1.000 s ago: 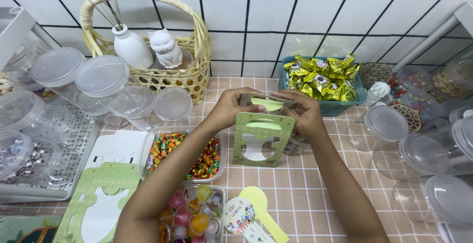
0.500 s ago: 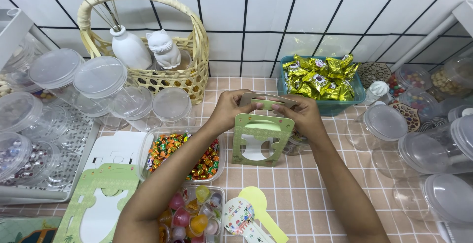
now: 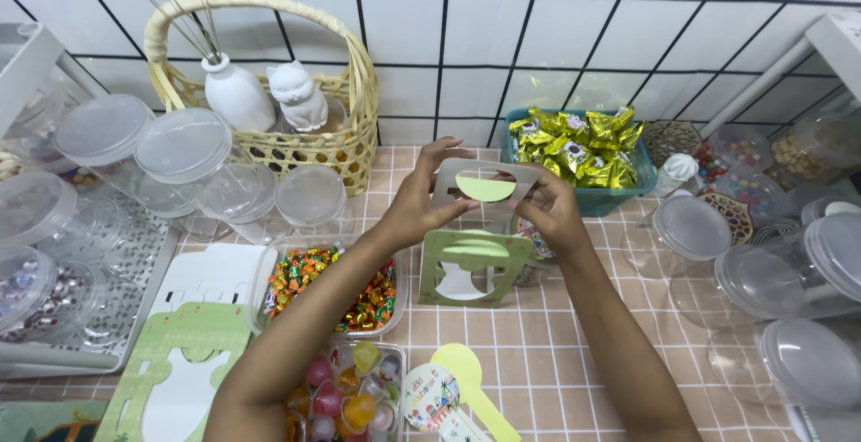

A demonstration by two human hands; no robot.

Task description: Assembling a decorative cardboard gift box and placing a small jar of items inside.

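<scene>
At centre frame I see my left hand (image 3: 414,204) and right hand (image 3: 553,212) pinching the side edges of a flat green card cut-out (image 3: 480,227), held upright over the pink tiled surface (image 3: 556,352). A woven basket (image 3: 345,142) sits upper left, with glossy wrapped candies (image 3: 336,285) in a clear tray below.

- Bright, even, diffuse light from overhead; colours read clean.
- Shadows are soft and short under the forearms on the counter (image 3: 556,352).
- Mild glare on the clear lids (image 3: 184,142) and gold wrappers (image 3: 578,142).
- Wide-angle bending shows at the edges; the centre is sharp, the corners slightly soft.
</scene>
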